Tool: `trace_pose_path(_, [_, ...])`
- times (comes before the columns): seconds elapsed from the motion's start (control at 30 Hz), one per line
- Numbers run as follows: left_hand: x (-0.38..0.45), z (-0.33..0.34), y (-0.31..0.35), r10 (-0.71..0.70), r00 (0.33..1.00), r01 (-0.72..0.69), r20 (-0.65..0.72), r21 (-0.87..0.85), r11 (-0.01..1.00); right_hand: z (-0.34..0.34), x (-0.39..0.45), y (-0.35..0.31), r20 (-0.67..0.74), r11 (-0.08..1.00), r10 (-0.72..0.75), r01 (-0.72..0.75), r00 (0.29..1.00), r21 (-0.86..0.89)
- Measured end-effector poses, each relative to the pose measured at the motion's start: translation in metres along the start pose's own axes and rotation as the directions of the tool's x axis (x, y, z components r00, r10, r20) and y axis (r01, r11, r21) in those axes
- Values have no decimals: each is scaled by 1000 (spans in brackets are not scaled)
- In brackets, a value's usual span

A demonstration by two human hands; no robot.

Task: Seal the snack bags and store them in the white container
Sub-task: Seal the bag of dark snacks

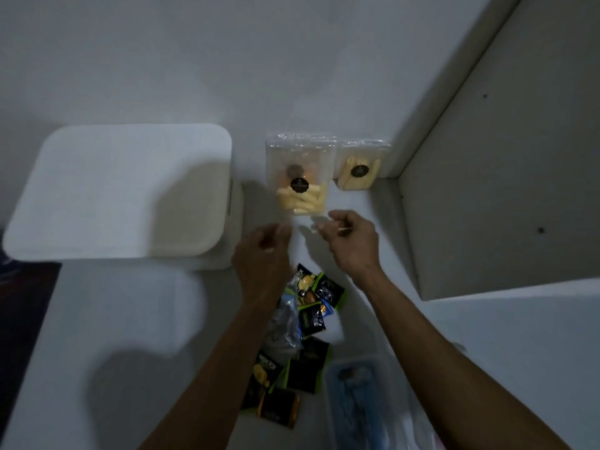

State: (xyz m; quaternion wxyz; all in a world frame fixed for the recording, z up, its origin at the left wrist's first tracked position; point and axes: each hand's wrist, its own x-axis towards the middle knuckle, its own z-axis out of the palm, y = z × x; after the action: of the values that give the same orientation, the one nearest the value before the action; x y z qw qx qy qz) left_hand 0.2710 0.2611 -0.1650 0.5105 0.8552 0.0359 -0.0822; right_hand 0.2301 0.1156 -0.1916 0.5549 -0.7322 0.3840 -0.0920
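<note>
A clear snack bag [302,199] holding pale yellow sticks, with a black round sticker, lies by the back wall. Its near edge is pinched at both ends, by my left hand [263,245] at the left corner and my right hand [349,235] at the right. The left hand is blurred. Behind the bag, another clear bag [293,154] with orange and brown pieces leans on the wall. A third clear bag [358,170] of yellow sticks stands to the right in the corner. The white container [123,190] sits to the left with its lid on.
Several small dark snack packets [308,323] with green edges lie in a pile between my forearms. A bluish clear plastic box [354,388] sits at the near right. A white panel [503,190] forms a corner on the right. The table's left edge meets a dark surface [19,319].
</note>
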Motion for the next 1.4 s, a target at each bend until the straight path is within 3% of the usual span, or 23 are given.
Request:
trace_pose_path(0.2, [-26,-28,-92,-277,961,268,-4,257,929,40,-55,51,98,988,125,-115,987,-106])
trace_pose_path(0.37, [-25,-22,-111,-366,923,299,118,380,875,64,-65,59,120,981,142,-124,983,-148])
trace_pose_path(0.53, [-22,-19,-113,-415,908,383,61,283,879,74,-63,63,90,976,211,-203,973,-83])
trace_pose_path(0.67, [-28,-26,-109,-433,901,424,42,132,896,69,-69,62,118,972,213,-223,970,73])
trace_pose_path(0.83, [-44,-41,-92,-312,949,312,45,-2,950,43,-87,41,167,944,151,-192,974,267])
trace_pose_path(1.0, [-64,-62,-45,-139,988,152,74,-211,966,4,-107,1,180,938,-28,-36,983,345])
trace_pose_path(1.27, [-95,-105,28,229,966,-158,121,-427,891,-45,-143,-81,118,901,-304,245,946,357])
trace_pose_path(1.4, [-103,-130,57,279,957,-212,80,-463,861,-65,-163,-111,115,865,-376,304,919,400])
